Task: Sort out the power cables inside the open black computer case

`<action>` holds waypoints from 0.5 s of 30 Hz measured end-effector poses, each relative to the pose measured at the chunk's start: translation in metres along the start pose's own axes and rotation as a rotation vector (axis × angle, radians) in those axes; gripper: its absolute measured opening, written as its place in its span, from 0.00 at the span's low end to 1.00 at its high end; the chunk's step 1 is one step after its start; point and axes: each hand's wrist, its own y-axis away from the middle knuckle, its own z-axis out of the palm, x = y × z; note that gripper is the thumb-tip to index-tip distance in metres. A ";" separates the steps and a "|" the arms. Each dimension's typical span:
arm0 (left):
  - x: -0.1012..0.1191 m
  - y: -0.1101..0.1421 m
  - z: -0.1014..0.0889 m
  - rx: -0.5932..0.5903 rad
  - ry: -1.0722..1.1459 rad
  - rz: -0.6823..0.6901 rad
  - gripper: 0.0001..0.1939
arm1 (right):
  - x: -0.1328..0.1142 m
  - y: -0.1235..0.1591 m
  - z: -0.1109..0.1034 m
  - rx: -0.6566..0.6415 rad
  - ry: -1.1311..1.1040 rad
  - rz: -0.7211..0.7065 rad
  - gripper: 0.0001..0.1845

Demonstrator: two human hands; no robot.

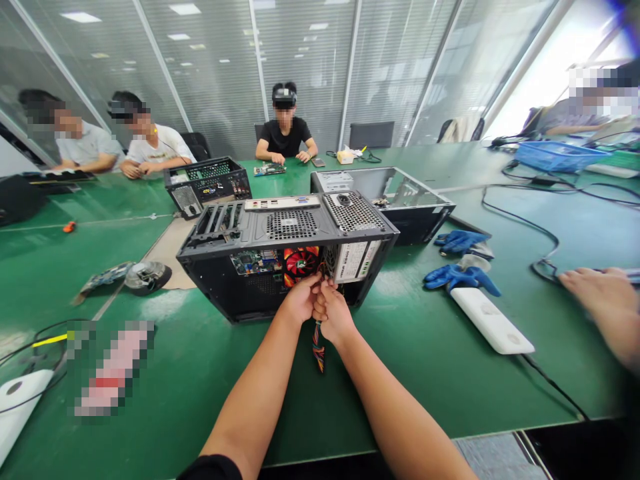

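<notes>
A black computer case [210,280] lies on the table with its open side toward me and its rear panel facing up. Inside it I see a red and black fan [301,263], part of a motherboard [253,261] and a power supply [357,260] with a white label. Both hands meet just below the power supply. My left hand [301,301] pinches cables at the case opening. Closed beside it, my right hand [334,312] grips the multicoloured cable bundle [319,347], whose end hangs below the fingers. The fingertips partly hide the cables.
Behind stand another open case [415,223] and a smaller case [210,183]. Blue gloves [457,275] and a white power strip [493,320] lie right; tape [147,277] lies left. A nearby person's hand [600,293] is at right. Other people sit around the table.
</notes>
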 end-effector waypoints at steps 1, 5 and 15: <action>0.000 0.000 -0.001 0.002 -0.018 0.001 0.11 | 0.001 -0.001 -0.001 -0.002 -0.012 0.014 0.19; -0.001 -0.001 -0.002 0.016 -0.053 0.034 0.11 | -0.002 -0.002 -0.003 -0.042 -0.080 0.103 0.18; -0.006 -0.010 0.000 0.005 -0.031 0.239 0.09 | -0.014 0.002 -0.007 -0.246 -0.388 0.321 0.14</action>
